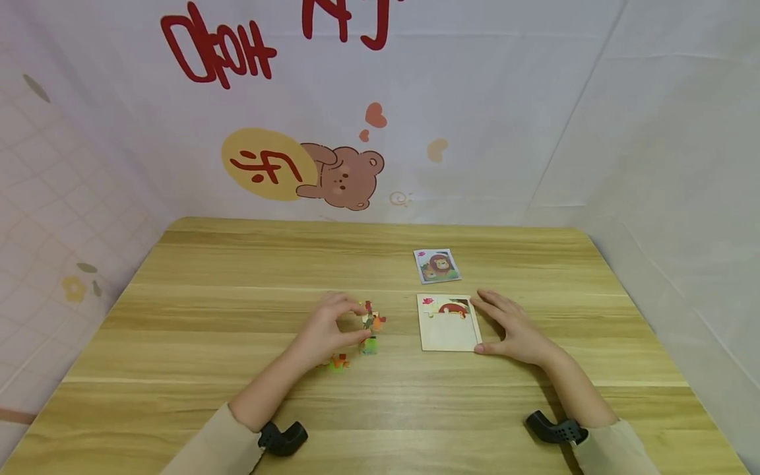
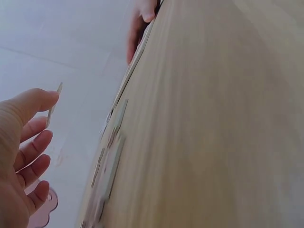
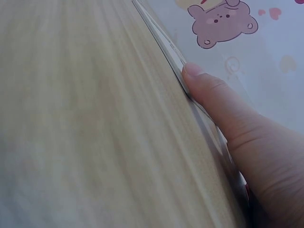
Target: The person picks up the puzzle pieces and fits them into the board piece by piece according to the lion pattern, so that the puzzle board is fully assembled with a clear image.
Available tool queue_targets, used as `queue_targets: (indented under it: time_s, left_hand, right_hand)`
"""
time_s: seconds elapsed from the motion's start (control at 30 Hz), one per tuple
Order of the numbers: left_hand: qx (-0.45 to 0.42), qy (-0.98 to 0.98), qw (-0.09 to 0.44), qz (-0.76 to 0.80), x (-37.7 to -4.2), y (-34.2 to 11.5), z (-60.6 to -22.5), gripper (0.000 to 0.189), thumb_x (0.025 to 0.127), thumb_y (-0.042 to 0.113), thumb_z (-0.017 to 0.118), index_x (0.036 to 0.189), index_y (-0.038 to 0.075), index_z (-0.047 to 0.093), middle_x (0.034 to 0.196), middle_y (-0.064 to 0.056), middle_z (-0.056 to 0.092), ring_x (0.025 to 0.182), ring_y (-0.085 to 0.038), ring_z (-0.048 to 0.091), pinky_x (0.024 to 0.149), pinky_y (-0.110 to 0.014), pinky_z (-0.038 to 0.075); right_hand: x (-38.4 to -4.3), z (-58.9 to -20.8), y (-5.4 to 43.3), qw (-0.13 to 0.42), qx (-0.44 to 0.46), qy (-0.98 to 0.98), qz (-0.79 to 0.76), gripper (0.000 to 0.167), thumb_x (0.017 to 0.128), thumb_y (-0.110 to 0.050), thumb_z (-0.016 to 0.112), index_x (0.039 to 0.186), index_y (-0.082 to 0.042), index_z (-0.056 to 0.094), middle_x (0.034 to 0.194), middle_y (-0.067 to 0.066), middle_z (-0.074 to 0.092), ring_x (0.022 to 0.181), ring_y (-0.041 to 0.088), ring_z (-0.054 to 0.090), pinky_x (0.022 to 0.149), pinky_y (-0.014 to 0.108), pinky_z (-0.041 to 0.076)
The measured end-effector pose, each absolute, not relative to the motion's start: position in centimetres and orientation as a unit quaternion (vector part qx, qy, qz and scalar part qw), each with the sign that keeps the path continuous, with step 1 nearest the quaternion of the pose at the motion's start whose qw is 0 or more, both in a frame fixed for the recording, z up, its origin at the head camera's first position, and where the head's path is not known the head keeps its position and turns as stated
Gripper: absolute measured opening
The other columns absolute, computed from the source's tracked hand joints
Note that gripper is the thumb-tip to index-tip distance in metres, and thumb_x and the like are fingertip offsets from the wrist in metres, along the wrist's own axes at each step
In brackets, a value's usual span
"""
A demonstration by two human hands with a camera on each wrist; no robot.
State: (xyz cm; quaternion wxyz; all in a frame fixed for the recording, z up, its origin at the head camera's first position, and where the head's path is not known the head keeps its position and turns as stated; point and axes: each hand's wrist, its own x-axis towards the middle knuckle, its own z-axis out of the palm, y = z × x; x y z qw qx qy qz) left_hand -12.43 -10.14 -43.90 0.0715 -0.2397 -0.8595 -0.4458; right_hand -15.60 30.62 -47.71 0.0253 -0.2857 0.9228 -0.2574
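My left hand [image 1: 325, 332] is above the left-centre of the table, beside loose jigsaw pieces [image 1: 371, 346]. Between its thumb and index finger it pinches a thin jigsaw piece [image 2: 53, 107], seen edge-on in the left wrist view; its picture is hidden there. My right hand [image 1: 513, 332] holds the pale puzzle board [image 1: 448, 335] at its right side, thumb at the near corner and fingers at the far one. Pieces along the board's top show a pink shape and part of a brown mane. The right wrist view has the thumb [image 3: 213, 95] on the board's edge.
Behind the board lies a small picture card [image 1: 438, 266] of a lion and a cub. Another colourful piece [image 1: 338, 363] lies near the left wrist. A printed white curtain [image 1: 475, 99] rises behind the wooden table [image 1: 237, 257].
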Motion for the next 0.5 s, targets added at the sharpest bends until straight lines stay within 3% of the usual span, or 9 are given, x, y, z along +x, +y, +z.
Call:
queue_targets:
  time_s: [0.13, 0.33, 0.5]
  left_hand:
    - [-0.248, -0.858, 0.07, -0.445, -12.8, -8.7, -44.0, 0.028, 0.073, 0.02, 0.085, 0.097, 0.014, 0.073, 0.098, 0.012, 0.06, 0.099, -0.011, 0.048, 0.082, -0.039, 0.045]
    - [-0.263, -0.856, 0.058, -0.442, -13.2, -6.5, -44.0, 0.028, 0.074, 0.021, 0.085, 0.098, 0.013, 0.073, 0.097, 0.009, 0.06, 0.095, -0.017, 0.05, 0.076, -0.037, 0.046]
    - [-0.278, -0.861, 0.051, -0.422, -13.4, -4.9, -44.3, 0.028, 0.074, 0.023, 0.084, 0.097, 0.013, 0.073, 0.095, 0.005, 0.061, 0.098, -0.013, 0.048, 0.08, -0.034, 0.043]
  right_hand:
    - [-15.6, -47.7, 30.6, 0.026, -0.285, 0.923, -0.257, 0.093, 0.073, -0.051, 0.078, 0.149, -0.016, 0.037, 0.155, 0.013, 0.023, 0.14, 0.039, 0.015, 0.103, 0.063, 0.011]
    - [-15.5, -47.7, 30.6, 0.024, -0.285, 0.923, -0.257, 0.093, 0.073, -0.051, 0.079, 0.148, -0.016, 0.037, 0.154, 0.013, 0.023, 0.14, 0.04, 0.015, 0.103, 0.064, 0.011]
    - [-15.6, -47.7, 30.6, 0.024, -0.285, 0.923, -0.257, 0.093, 0.072, -0.051, 0.079, 0.148, -0.016, 0.038, 0.154, 0.012, 0.023, 0.14, 0.039, 0.015, 0.103, 0.063, 0.011]
